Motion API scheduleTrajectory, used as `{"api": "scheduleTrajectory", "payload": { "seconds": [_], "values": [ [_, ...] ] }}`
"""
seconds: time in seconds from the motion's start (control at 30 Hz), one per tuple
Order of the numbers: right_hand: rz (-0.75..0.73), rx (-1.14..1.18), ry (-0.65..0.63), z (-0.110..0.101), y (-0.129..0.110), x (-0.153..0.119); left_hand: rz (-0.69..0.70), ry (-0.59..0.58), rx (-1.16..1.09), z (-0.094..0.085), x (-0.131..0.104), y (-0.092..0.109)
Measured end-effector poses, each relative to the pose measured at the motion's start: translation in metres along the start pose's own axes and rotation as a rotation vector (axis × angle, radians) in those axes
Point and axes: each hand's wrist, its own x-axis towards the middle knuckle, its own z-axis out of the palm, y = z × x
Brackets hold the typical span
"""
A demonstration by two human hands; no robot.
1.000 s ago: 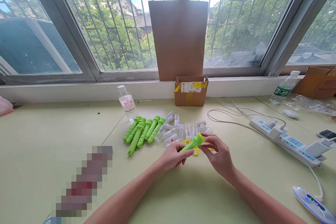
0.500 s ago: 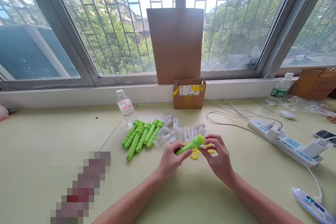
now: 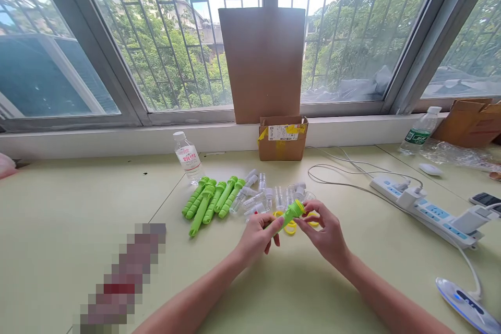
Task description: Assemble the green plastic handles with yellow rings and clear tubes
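Note:
My left hand (image 3: pixel 256 235) is closed round a green plastic tube (image 3: pixel 290 213), which tilts up to the right. A yellow ring (image 3: pixel 299 205) sits at the tube's wide end. The fingertips of my right hand (image 3: pixel 323 229) pinch at this ring, thumb below and fingers above. Loose yellow rings (image 3: pixel 290 228) lie on the table just behind and under the hands, partly hidden. Beyond them is a cluster of small clear bottles (image 3: pixel 278 198), some with white caps. Several more green tubes (image 3: pixel 214 201) with threaded ends lie side by side to the left.
A water bottle (image 3: pixel 188 159) stands behind the green tubes. The small cardboard box (image 3: pixel 282 148) is at the table's back edge, under the window. To the right are a power strip (image 3: pixel 426 211) with cables, a second bottle (image 3: pixel 420 133) and a white device (image 3: pixel 465 302).
The fingers of my left hand have shifted along the green tube, and its lower fingers now show beneath. My right hand stays at the yellow ring. The view has tilted slightly.

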Motion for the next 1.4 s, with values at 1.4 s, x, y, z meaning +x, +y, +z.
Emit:
{"api": "scheduleTrajectory", "payload": {
  "seconds": [1.4],
  "values": [
    [0.036,-0.017,-0.005,-0.002,0.009,-0.001,0.052,0.079,0.045,0.004,0.003,-0.006]
  ]
}}
